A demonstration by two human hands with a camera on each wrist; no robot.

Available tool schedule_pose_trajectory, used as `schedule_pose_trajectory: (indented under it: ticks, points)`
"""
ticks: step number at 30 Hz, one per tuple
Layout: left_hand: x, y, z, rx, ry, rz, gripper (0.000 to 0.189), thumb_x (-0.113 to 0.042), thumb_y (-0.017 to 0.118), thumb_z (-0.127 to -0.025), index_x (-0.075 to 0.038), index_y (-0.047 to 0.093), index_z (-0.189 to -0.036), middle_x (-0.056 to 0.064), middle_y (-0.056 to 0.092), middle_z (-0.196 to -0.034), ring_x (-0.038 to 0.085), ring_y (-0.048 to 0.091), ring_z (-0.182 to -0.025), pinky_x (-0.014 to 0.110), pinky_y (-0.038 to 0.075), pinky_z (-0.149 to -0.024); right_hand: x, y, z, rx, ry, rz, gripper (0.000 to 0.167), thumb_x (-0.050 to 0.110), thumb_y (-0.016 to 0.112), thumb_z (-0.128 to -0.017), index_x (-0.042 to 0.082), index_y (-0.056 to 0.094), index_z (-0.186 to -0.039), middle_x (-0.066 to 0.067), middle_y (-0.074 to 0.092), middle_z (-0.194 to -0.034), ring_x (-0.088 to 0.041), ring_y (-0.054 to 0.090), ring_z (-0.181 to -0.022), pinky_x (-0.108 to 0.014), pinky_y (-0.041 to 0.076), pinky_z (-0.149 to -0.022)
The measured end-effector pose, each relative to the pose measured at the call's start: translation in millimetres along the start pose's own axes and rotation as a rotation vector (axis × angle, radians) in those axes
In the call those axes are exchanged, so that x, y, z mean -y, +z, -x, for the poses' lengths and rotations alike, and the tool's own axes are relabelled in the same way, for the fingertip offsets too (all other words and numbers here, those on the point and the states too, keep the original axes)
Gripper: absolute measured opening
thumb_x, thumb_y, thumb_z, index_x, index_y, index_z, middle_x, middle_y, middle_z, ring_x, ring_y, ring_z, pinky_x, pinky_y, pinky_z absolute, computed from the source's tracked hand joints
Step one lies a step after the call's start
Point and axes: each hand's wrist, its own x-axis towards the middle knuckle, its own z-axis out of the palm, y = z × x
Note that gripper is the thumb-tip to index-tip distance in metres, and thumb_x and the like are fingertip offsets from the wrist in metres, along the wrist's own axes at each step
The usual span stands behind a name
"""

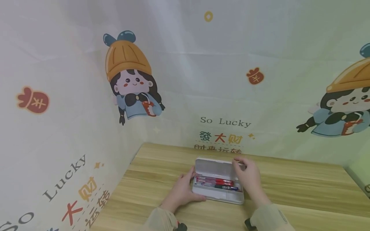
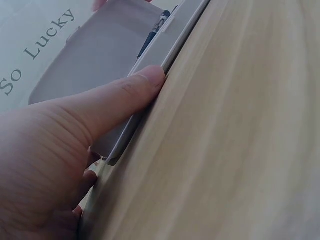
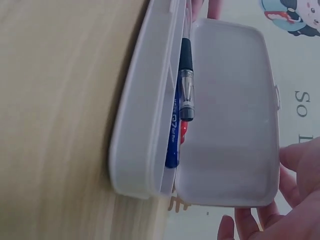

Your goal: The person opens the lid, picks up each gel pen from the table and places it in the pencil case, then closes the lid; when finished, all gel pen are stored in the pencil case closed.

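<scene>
A pale grey pencil case (image 1: 213, 193) lies on the table with its lid (image 1: 213, 167) tilted up at the back. Inside are several pens, among them a red pen (image 1: 228, 182), a blue pen (image 3: 172, 142) and a clear pen with a dark grip (image 3: 186, 95). My left hand (image 1: 182, 191) grips the case's left end, its thumb on the front rim and its fingers round the far side. At the lid's right end, my right hand (image 1: 250, 175) holds the edge, thumb on one face and fingers behind. Part of the pens is hidden in the case.
The wooden table (image 1: 292, 189) stretches to both sides of the case. Behind it and on the left hang pale cloth sheets (image 1: 185, 80) printed with cartoon figures and lettering, meeting the table's far edge.
</scene>
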Motion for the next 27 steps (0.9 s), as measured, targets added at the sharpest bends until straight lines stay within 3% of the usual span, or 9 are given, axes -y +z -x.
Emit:
schedule_pose_trajectory:
  ticks: [4, 9, 11, 14, 17, 22, 27]
  points:
    - [0.3, 0.6, -0.2, -0.001, -0.015, -0.001, 0.146, -0.048, 0.106, -0.063, -0.009, 0.023, -0.176, 0.009, 0.057, -0.167, 0.060, 0.031, -0.162, 0.074, 0.021, -0.137, -0.3, -4.7, 11.6, 0.024, -0.031, 0.024, 0.030, 0.024, 0.071, -0.107, 0.003, 0.078, -0.126, -0.025, 0.073, -0.136, -0.042, 0.066, -0.127, -0.061, 0.057, -0.110]
    - [0.0, -0.3, 0.3, -0.003, -0.029, 0.008, 0.145, -0.047, 0.106, -0.063, -0.015, 0.022, -0.177, 0.017, 0.056, -0.167, 0.064, 0.032, -0.159, 0.077, 0.024, -0.134, -3.8, -10.2, 25.7, 0.042, -0.088, 0.046, 0.021, 0.020, 0.075, -0.104, 0.005, 0.081, -0.116, -0.019, 0.076, -0.124, -0.031, 0.069, -0.111, -0.039, 0.061, -0.090]
    - [0.4, -0.6, 0.2, -0.004, -0.024, 0.022, 0.146, -0.048, 0.106, -0.064, -0.017, 0.020, -0.177, 0.019, 0.055, -0.167, 0.062, 0.034, -0.159, 0.076, 0.024, -0.135, -6.2, -12.1, 30.6, 0.045, -0.123, 0.046, 0.018, 0.018, 0.077, -0.102, 0.005, 0.082, -0.113, -0.018, 0.077, -0.120, -0.028, 0.069, -0.108, -0.035, 0.060, -0.088]
    - [2.1, -1.0, 0.5, -0.006, -0.016, 0.048, 0.140, -0.055, 0.102, -0.068, -0.025, 0.020, -0.178, 0.019, 0.050, -0.171, 0.063, 0.033, -0.160, 0.078, 0.026, -0.133, -10.8, -14.8, 38.1, 0.067, -0.160, 0.076, 0.015, 0.018, 0.079, -0.101, 0.008, 0.083, -0.111, -0.014, 0.077, -0.117, -0.027, 0.070, -0.107, -0.040, 0.064, -0.091]
    - [4.6, -1.4, 0.7, -0.006, -0.001, 0.080, 0.120, -0.059, 0.096, -0.077, -0.032, 0.031, -0.175, 0.014, 0.048, -0.174, 0.061, 0.033, -0.161, 0.080, 0.026, -0.132, -14.9, -17.1, 46.1, 0.093, -0.193, 0.127, 0.013, 0.021, 0.081, -0.100, 0.013, 0.084, -0.110, -0.011, 0.077, -0.118, -0.027, 0.071, -0.109, -0.049, 0.064, -0.095]
    - [6.7, -4.0, -0.1, 0.002, 0.031, 0.185, 0.075, -0.055, 0.084, -0.094, -0.026, 0.059, -0.158, 0.006, 0.059, -0.166, 0.046, 0.044, -0.160, 0.072, 0.018, -0.139, -18.9, -19.4, 57.6, 0.118, -0.242, 0.195, 0.008, 0.023, 0.085, -0.097, 0.020, 0.083, -0.104, -0.007, 0.077, -0.114, -0.025, 0.070, -0.107, -0.047, 0.060, -0.091]
    - [5.2, -6.2, 0.2, -0.007, 0.016, 0.229, 0.053, -0.056, 0.076, -0.099, -0.025, 0.071, -0.142, 0.003, 0.068, -0.155, 0.039, 0.051, -0.156, 0.070, 0.020, -0.140, -21.3, -20.0, 64.1, 0.151, -0.261, 0.242, 0.008, 0.025, 0.087, -0.094, 0.023, 0.081, -0.100, -0.006, 0.077, -0.114, -0.031, 0.072, -0.114, -0.061, 0.061, -0.104]
